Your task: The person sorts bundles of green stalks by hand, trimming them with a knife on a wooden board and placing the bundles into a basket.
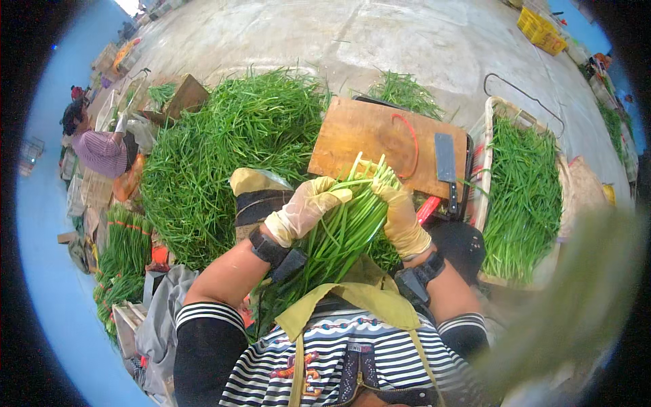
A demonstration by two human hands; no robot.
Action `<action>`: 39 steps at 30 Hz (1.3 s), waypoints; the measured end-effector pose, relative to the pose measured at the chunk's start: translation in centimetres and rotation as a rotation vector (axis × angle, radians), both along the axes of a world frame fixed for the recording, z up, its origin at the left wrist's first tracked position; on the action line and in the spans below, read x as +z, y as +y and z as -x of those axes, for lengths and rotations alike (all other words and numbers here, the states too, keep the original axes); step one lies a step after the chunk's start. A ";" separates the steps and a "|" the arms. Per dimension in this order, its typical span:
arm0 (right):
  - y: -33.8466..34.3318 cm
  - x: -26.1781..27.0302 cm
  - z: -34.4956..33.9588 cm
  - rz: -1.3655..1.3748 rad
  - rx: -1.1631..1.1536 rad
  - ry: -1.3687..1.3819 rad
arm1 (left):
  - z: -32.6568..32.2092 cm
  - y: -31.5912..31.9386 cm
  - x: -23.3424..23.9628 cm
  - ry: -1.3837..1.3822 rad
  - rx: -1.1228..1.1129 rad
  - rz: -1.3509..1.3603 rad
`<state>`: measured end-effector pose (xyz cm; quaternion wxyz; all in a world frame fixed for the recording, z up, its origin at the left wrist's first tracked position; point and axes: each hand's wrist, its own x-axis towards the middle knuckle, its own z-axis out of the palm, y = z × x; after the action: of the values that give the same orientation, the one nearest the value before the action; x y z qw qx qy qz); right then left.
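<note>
A bunch of long green leafy stalks, like garlic chives (351, 219), lies across my lap with its pale ends pointing away from me. My left hand (310, 206), in a pale thin glove, is at the left side of the bunch, thumb and fingers against the stalks near their pale ends. On the right side my right hand (399, 211), gloved too, grips the stalks close to those ends. Just beyond is a wooden board (356, 132) bearing a red band (416, 142) and a cleaver (445, 157) with a black handle.
A large heap of greens (239, 132) covers the floor at left; tied bunches (127, 229) lie beyond it. A crate (489, 109) full of greens stands at right, a metal hook (529, 96) beside it. Another person (101, 147) sits far left. A blurred object crosses the lower right.
</note>
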<state>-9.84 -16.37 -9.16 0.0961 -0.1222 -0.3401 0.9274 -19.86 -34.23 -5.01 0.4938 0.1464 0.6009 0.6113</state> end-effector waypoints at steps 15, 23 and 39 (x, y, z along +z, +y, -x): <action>-0.2 3.1 -1.0 -0.050 0.104 0.082 | -2.0 2.0 -2.9 0.092 0.031 -0.185; -0.5 2.7 -1.0 -0.074 0.042 0.036 | -2.6 2.1 -2.6 0.256 0.210 -0.120; -0.1 1.6 -1.3 -0.168 0.048 0.011 | 6.7 -0.5 0.2 1.256 -0.249 0.448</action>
<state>-8.59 -16.50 -7.58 0.0857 -0.1005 -0.4192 0.8982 -26.57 -34.71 -4.79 0.1359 0.4360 0.8646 0.2095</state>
